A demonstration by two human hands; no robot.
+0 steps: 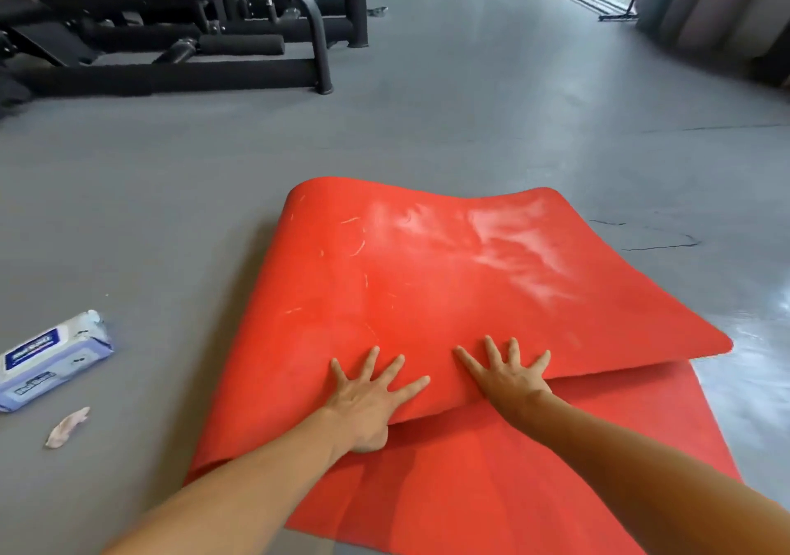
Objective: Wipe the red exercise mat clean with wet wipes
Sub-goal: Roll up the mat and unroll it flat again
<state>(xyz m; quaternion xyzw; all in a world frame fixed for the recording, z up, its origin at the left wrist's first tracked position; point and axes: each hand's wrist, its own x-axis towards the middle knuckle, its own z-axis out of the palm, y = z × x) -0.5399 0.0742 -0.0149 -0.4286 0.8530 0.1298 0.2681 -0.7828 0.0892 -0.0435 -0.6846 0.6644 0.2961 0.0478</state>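
Both our hands, left hand (371,400) and right hand (508,377), press folded red mat (410,281), fingers spread wide; wipes pack (53,360) far left.

I find printing only on the wet wipes pack (53,360) to my left on the floor (427,105): dark blue label panels with white lettering, too blurred to read. No other text, number or sign is legible.

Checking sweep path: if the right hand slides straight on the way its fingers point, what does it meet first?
Likely the whitish smear on the folded-over red mat; the right hand lies flat on that flap, fingers pointing away. Nothing else shows in line.
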